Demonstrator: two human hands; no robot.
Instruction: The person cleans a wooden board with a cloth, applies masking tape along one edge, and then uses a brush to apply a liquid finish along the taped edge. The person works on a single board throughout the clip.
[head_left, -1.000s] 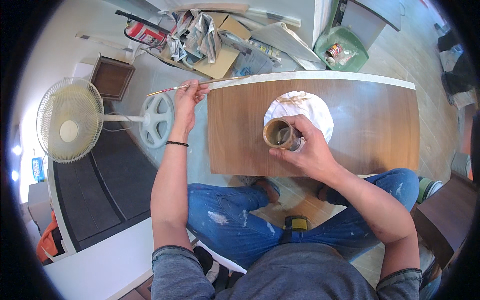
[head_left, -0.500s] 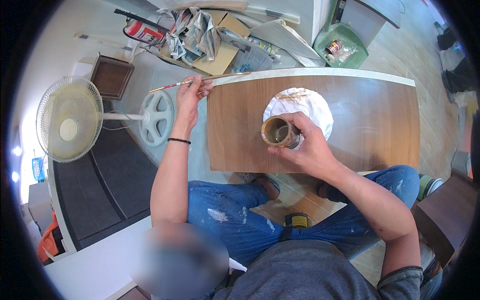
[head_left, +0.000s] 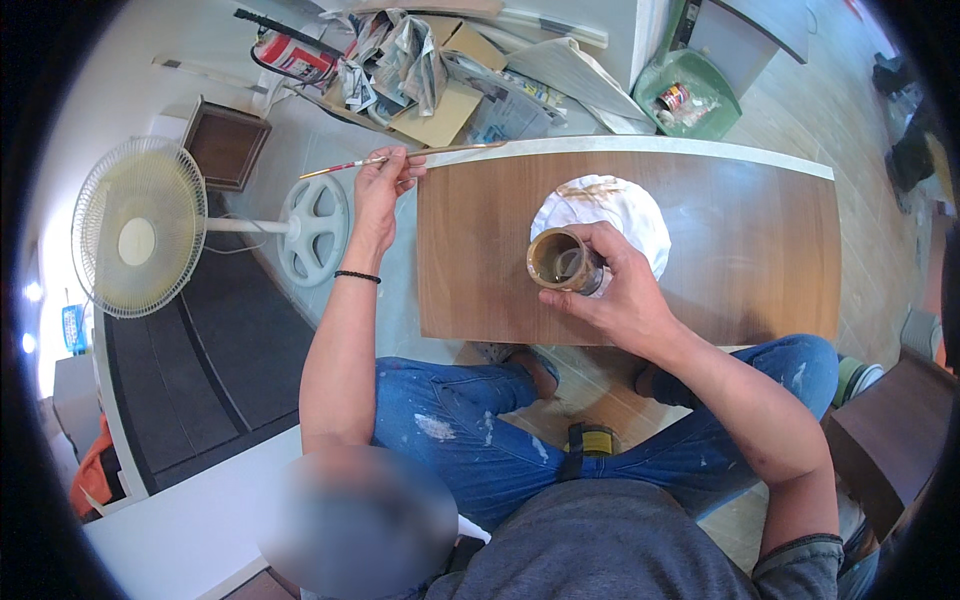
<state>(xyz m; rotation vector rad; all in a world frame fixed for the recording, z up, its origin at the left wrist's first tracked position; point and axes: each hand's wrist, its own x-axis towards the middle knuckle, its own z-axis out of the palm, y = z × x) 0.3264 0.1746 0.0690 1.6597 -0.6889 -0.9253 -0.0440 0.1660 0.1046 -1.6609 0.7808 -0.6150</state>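
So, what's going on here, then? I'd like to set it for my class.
A person sits at a wooden board. Their left hand holds a thin brush near the board's far left corner. Their right hand grips a cup, its mouth in view, over the near left edge of a stained white cloth on the board.

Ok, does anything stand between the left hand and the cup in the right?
Nothing visible: only the wooden board shows between the left hand and the cup. The white cloth lies off that line, partly hidden by the right hand.

Two hands (head_left: 379, 192) (head_left: 630, 287), one brush (head_left: 345, 166), one cup (head_left: 541, 262), one cloth (head_left: 635, 215)
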